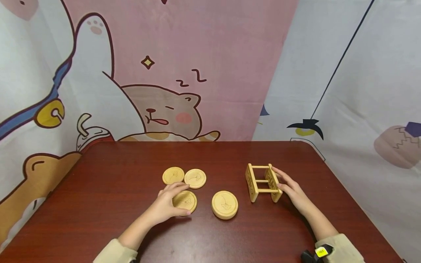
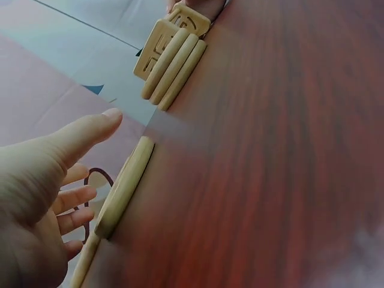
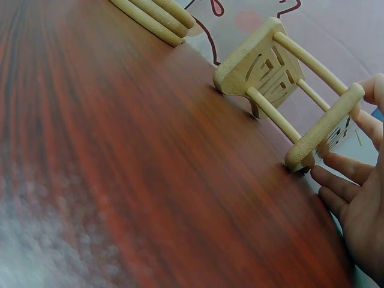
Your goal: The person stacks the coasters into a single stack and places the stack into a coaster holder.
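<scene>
My left hand (image 1: 167, 204) is spread around a round wooden coaster (image 1: 187, 202) with a leaf carved on top. In the left wrist view its thumb and fingers look relaxed, not closed on the coaster (image 2: 126, 186); whether they touch its rim I cannot tell. On the right, a wooden coaster holder (image 1: 262, 191) with two carved side panels joined by rods stands on the table. My right hand (image 1: 294, 193) rests its extended fingers against the holder's right panel, as the right wrist view shows on the holder (image 3: 324, 126).
Between the hands stands a stack of wooden coasters (image 1: 225, 204), three high in the left wrist view. Behind my left hand lie two more, a left coaster (image 1: 173, 175) and a right coaster (image 1: 195, 178). The dark red-brown table (image 1: 230, 157) ends at a cartoon-printed curtain (image 1: 230, 73).
</scene>
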The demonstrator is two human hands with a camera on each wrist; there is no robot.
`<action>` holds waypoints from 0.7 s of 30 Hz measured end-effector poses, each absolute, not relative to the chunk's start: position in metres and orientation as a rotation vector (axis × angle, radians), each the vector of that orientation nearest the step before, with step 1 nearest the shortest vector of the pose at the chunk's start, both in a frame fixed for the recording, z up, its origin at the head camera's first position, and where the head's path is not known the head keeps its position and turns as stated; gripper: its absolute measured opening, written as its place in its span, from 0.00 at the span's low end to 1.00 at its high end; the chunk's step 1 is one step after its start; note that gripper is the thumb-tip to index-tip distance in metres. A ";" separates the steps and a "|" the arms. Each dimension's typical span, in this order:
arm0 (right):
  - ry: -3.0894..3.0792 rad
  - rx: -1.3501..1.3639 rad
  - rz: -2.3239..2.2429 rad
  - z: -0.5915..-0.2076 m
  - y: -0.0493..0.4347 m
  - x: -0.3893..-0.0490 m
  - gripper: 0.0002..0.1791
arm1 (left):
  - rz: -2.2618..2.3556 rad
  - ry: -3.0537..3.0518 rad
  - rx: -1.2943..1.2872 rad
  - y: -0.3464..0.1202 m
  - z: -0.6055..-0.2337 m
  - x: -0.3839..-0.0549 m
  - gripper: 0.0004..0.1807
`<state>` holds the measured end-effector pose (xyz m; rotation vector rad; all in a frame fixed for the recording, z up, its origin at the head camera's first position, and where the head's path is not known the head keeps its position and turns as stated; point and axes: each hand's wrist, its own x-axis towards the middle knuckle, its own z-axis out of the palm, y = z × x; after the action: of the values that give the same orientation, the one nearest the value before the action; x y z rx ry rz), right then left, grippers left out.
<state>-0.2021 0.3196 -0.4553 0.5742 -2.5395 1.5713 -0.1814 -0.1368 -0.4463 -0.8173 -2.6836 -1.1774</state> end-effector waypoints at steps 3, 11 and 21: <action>-2.534 0.579 1.576 -0.455 0.319 -0.202 0.30 | -1.173 -2.702 -0.814 -0.141 -0.449 -0.182 0.44; -2.498 0.605 1.613 -0.455 0.318 -0.203 0.30 | -1.184 -2.757 -0.823 -0.146 -0.454 -0.184 0.44; -2.505 0.594 1.614 -0.455 0.318 -0.202 0.30 | -1.193 -2.794 -0.886 -0.151 -0.456 -0.186 0.47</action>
<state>-0.2018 0.3183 -0.4551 0.5941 -2.5049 1.6143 -0.1863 -0.1506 -0.4560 -0.8856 -2.7942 -1.1932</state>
